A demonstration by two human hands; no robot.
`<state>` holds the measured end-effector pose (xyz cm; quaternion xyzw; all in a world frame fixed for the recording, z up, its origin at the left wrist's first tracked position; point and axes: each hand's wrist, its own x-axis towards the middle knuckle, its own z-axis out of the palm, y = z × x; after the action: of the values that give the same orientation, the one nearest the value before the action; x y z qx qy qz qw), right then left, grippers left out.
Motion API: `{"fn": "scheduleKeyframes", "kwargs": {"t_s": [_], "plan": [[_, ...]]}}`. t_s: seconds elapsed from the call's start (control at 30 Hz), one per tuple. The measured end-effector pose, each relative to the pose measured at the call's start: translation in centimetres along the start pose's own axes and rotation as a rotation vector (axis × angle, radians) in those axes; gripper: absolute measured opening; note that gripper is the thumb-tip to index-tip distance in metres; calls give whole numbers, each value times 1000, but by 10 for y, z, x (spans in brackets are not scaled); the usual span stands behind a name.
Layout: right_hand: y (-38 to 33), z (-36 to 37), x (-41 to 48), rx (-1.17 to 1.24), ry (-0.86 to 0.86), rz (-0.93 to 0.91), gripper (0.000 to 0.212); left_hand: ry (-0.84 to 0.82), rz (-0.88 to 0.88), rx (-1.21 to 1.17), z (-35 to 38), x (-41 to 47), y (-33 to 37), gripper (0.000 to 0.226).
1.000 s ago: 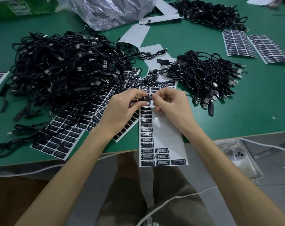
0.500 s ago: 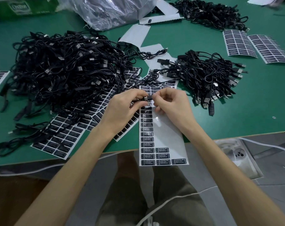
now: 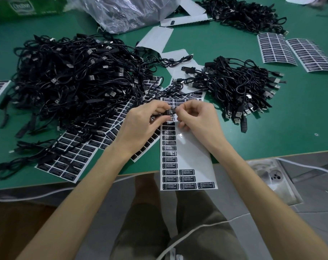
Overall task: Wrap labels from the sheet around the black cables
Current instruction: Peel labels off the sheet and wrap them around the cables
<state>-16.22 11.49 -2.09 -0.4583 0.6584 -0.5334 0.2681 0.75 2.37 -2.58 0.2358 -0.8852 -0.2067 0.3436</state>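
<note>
Black cables [image 3: 69, 87], large heap, left on green counter [image 3: 271, 132]. Left hand [image 3: 144, 122] pinching held cable [image 3: 159, 115], right hand [image 3: 198, 119] pinching label [image 3: 170, 112] on it, over label sheet [image 3: 189, 154] at counter's near edge; smaller cable heap [image 3: 234, 87] right

Labels [image 3: 170, 172] on your near sheet [image 3: 193, 156] read "LED CONTROLLER"; the smaller lines under it are too fine to read. Green box [image 3: 37, 10] far left: white logo, perhaps starting "On", blurred.

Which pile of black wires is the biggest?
The left cable pile: it spreads much wider than the right cable pile or the far cable pile.
</note>
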Motion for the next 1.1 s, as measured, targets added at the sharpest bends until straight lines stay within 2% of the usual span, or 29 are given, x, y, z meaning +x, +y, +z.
{"fn": "scheduleKeyframes", "kwargs": {"t_s": [0.83,1.1], "plan": [[-1,0,1,-32,0,-11,12,-15,-13,27,1,-1,-2,28],[-1,1,1,-23,1,-6,13,2,44,11,1,-1,-4,28]]}}
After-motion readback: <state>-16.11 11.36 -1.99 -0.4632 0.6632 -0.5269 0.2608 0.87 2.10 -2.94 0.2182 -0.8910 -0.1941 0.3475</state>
